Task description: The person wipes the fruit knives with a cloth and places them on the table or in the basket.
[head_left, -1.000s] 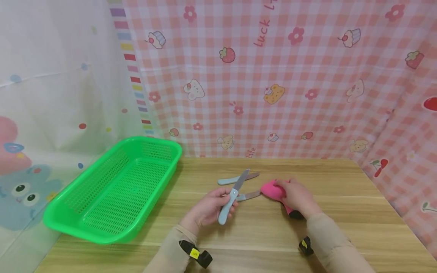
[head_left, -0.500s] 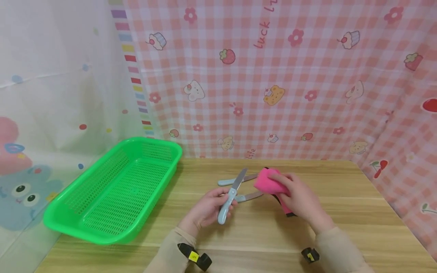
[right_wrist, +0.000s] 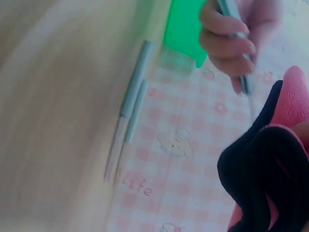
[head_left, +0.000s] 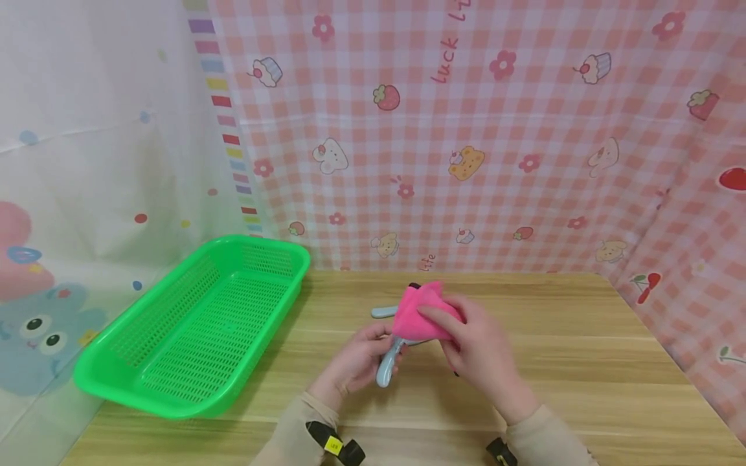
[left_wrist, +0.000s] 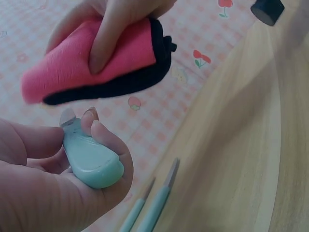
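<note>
My left hand (head_left: 361, 356) grips a knife by its pale blue handle (head_left: 387, 370), the butt end pointing towards me. A bright pink cloth with black edging (head_left: 416, 317) is pinched in my right hand (head_left: 480, 343). In the head view the cloth overlaps the blade and hides most of it. Seen from the left wrist, the cloth (left_wrist: 72, 72) is folded, just beyond the knife (left_wrist: 94, 154), of which only a short bit of blade shows. Two more knives with matching handles lie on the table; in the right wrist view one handle (right_wrist: 137, 79) is nearest.
A long green plastic basket (head_left: 215, 336) with perforated walls stands on the left of the wooden table (head_left: 583, 375). Pink checked fabric (head_left: 431, 129) hangs behind the table's back edge, and a white printed sheet (head_left: 116, 162) hangs at the left.
My right hand has lifted the pink cloth from the table and carried it left, onto the blade in view. My left hand holds the knife in nearly the same place.
</note>
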Demonstrator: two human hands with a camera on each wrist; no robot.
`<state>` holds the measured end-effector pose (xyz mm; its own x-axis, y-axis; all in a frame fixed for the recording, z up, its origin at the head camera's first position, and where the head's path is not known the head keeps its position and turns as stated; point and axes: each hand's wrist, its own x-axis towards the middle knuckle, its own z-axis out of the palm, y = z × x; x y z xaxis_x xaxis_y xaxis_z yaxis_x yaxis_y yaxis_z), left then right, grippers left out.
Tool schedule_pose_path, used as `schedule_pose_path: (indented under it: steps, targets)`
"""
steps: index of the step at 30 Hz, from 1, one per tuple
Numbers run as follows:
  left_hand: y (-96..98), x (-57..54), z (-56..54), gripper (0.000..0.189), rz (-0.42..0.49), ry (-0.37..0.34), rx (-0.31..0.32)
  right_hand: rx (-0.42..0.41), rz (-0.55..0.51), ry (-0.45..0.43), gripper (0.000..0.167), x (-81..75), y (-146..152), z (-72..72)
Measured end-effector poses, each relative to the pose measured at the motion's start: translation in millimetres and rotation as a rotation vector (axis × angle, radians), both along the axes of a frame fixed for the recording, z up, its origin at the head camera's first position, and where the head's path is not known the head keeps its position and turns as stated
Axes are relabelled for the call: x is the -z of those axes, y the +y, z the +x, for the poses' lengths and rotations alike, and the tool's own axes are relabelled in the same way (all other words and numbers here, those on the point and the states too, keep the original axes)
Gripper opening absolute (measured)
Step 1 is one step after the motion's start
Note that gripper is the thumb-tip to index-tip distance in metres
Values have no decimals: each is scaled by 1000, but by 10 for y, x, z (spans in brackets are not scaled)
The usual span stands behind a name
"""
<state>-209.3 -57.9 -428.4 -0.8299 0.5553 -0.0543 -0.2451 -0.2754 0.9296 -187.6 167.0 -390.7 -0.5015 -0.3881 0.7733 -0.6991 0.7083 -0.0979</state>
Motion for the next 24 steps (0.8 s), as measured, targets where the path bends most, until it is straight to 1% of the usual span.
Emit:
schedule_pose_path:
  steps: [1, 6, 8, 11, 14, 18, 24]
  targets:
    - [6, -1, 6, 23, -1, -2, 2, -1, -2, 16, 55, 16, -25, -4]
    - [38, -5, 26, 39, -20, -11, 11, 19, -31, 42, 51, 99, -111, -18]
    - [44, 2, 28, 39, -21, -19, 12, 41, -39, 26, 48, 129, -126, -19]
    - [49, 10, 32, 39, -14, -30, 16, 58, -56, 34, 46, 162, -142, -35]
    - [48, 19, 31, 41, -6, -24, 28, 71, -73, 35, 44, 187, -148, -59]
    - [39, 29, 28, 38, 1, -21, 24, 93, -87, 20, 42, 205, -135, -102]
    - [25, 30, 23, 20, -18, -6, 9, 136, -115, 39, 48, 201, -73, -199]
